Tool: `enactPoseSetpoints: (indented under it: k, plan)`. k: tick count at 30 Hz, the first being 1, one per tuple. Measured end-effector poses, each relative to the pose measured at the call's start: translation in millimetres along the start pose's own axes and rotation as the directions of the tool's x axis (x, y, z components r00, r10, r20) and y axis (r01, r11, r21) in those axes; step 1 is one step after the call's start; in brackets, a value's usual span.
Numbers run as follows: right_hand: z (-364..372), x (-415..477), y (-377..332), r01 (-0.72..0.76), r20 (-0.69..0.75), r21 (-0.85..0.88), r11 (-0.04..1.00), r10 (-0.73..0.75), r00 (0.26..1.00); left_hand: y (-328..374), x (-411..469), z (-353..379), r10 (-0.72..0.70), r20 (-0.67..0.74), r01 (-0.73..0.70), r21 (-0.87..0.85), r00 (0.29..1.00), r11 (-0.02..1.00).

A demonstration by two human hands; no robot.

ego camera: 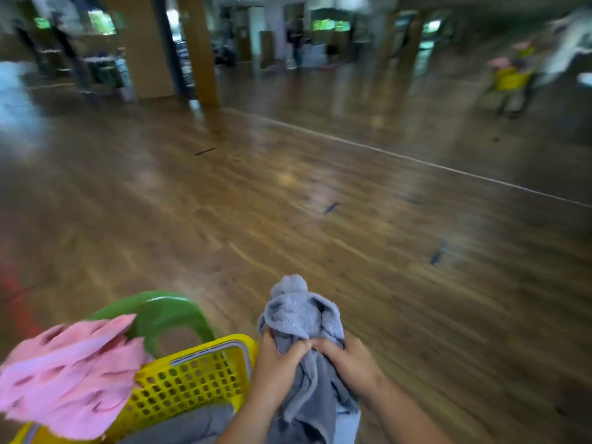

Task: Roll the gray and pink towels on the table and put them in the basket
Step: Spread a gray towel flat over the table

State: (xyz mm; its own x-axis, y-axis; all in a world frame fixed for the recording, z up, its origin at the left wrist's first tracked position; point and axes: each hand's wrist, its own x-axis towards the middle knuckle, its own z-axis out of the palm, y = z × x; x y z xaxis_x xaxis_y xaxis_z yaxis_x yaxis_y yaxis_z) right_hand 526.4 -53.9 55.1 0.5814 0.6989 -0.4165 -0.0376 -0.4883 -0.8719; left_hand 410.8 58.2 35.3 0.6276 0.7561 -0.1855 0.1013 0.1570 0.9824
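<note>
Both hands grip the gray towel (298,315) close together at its middle, the left hand (275,366) and the right hand (349,363) each with fingers curled tight into the cloth. I judge this is to keep the bundle from falling open. The towel is in the air above the wooden floor (320,187), just right of the yellow basket (198,376). It looks bunched and crumpled, not a neat roll. The pink towel (67,370) hangs loose over the left side of the basket, also not rolled. More gray cloth (192,424) lies inside. No counter is in view.
</note>
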Motion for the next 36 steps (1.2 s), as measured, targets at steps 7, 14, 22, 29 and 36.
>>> enactPoseSetpoints:
  k: [7,14,22,29,36]
  plan:
    - [-76,-189,57,-0.030,-0.518,0.179,0.983,0.120,0.847,25,-113,113,0.084,0.556,-0.116,0.022,0.827,0.993]
    - [-112,-396,128,0.008,-0.820,0.284,0.959,0.238,0.520,25,-272,232,0.095,0.873,-0.189,-0.003,0.479,0.982]
    - [-132,-604,226,-0.077,-0.923,0.356,0.931,0.363,0.125,-15,-483,341,0.003,0.990,-0.129,0.016,0.140,0.991]
    - [-170,-766,324,-0.073,-0.906,0.422,0.904,0.424,0.011,-52,-662,421,-0.122,0.992,-0.182,0.123,0.012,0.976]
    - [-230,-850,391,-0.111,-0.900,0.427,0.897,0.433,0.040,-73,-759,483,-0.122,0.989,-0.175,0.136,0.089,0.975]
